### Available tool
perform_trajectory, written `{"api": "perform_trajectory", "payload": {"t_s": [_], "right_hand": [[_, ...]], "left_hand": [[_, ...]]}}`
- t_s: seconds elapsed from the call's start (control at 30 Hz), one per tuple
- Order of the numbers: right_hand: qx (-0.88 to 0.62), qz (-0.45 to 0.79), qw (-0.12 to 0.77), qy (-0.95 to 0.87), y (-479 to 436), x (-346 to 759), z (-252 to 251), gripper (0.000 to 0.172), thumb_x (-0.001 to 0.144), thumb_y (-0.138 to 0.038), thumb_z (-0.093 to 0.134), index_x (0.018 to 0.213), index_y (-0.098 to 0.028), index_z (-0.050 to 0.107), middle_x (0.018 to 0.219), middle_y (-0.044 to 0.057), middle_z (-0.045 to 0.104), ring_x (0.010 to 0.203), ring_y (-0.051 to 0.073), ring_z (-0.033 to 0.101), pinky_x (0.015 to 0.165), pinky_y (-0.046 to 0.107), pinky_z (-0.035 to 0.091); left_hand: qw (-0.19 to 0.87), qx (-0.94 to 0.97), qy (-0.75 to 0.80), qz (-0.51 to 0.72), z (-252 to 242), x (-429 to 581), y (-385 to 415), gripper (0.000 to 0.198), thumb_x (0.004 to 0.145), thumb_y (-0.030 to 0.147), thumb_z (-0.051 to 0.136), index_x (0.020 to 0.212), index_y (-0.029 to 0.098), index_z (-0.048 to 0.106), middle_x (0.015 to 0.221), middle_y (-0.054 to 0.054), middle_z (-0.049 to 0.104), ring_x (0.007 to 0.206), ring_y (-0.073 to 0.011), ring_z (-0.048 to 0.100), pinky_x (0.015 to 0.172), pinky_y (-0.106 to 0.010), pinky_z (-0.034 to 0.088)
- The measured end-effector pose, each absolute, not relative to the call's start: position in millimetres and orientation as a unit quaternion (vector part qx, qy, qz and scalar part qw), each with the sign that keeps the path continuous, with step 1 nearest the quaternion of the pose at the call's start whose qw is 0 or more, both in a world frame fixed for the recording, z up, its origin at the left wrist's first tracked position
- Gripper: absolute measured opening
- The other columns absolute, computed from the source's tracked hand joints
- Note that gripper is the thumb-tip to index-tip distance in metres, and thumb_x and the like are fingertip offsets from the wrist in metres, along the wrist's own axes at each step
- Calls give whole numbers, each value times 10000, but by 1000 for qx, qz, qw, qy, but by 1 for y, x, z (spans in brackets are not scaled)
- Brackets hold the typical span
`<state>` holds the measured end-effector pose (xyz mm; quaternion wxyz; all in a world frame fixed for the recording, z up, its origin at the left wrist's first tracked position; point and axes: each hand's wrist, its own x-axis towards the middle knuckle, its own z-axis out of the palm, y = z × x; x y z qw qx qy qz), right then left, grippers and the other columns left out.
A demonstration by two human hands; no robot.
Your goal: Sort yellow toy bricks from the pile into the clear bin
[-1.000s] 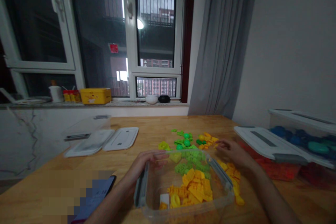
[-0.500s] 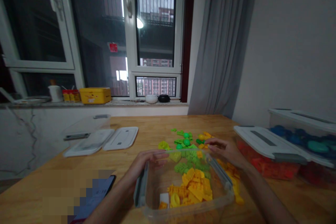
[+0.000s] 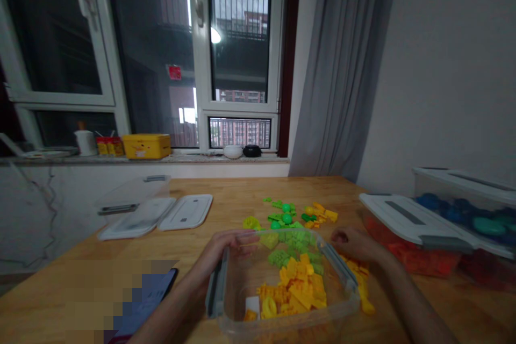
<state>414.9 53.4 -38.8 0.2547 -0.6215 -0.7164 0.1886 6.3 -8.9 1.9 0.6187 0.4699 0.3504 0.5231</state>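
Yellow plastic bricks (image 3: 296,290) are gathered in the clear plastic tub (image 3: 342,267), clasped by the left hand (image 3: 226,247); green pieces (image 3: 286,219) are left outside; what the curled right hand (image 3: 355,244) holds cannot be told.

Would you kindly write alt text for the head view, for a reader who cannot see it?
A person's left hand rests on the far left rim of a clear plastic bin holding yellow and green toy pieces, while the right hand is curled beside its right edge. Loose pieces lie on the wooden table, with lidded bins at the right.
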Motion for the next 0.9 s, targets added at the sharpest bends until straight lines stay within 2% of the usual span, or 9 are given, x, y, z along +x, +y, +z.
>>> {"api": "perform_trajectory", "payload": {"t_s": [0.17,0.3,0.37,0.43,0.53,0.63,0.73,0.9], "right_hand": [[-638,162,206,-724,61,425,-53,165,710,-243,673,847,-155,698,789,37,702,688,167,610,564,239,387],[-648,154,190,-721,63,425,-57,134,709,-183,642,823,-158,709,773,32,711,682,162,622,563,233,381],[-645,157,222,-715,63,421,-53,136,720,-189,632,828,-161,710,725,20,704,647,157,613,540,232,374],[-621,162,302,-705,63,416,-45,177,759,-259,637,884,-163,716,715,24,706,644,169,620,549,246,410],[-542,202,453,-678,60,405,-28,343,775,-429,695,988,-161,719,891,83,749,815,224,678,706,311,524],[-463,276,538,-649,51,390,-12,455,712,-517,787,1014,-183,723,1039,110,745,981,256,681,857,355,543],[-422,330,555,-637,37,374,-4,464,677,-525,835,988,-196,739,1024,100,745,979,249,679,873,355,543],[-416,370,515,-652,20,354,-1,437,664,-528,848,953,-208,775,971,74,758,919,232,681,837,342,540]], "left_hand": [[615,460,366,525,1,5,-9,367,634,179,629,967,113,769,1227,-145,737,1185,-341,657,1053,-434,486],[602,472,370,526,8,8,-14,354,634,190,657,958,111,776,1198,-136,751,1191,-352,649,1059,-446,476],[605,469,370,527,10,9,-16,344,634,191,658,948,122,781,1167,-123,766,1184,-352,653,1058,-450,477],[602,470,366,531,11,10,-17,327,639,206,662,931,130,786,1157,-121,770,1191,-357,648,1052,-455,481],[595,472,369,535,9,10,-14,305,629,235,689,897,135,791,1161,-138,766,1198,-377,642,1042,-465,489],[597,475,378,525,6,7,-11,327,622,231,682,914,129,790,1160,-148,765,1201,-382,639,1041,-471,490],[591,483,374,527,3,5,-9,351,641,227,673,958,122,782,1193,-148,752,1216,-366,634,1052,-458,484],[619,470,347,525,4,6,-9,340,648,175,639,955,120,775,1183,-146,758,1168,-352,668,1055,-472,483]]}}
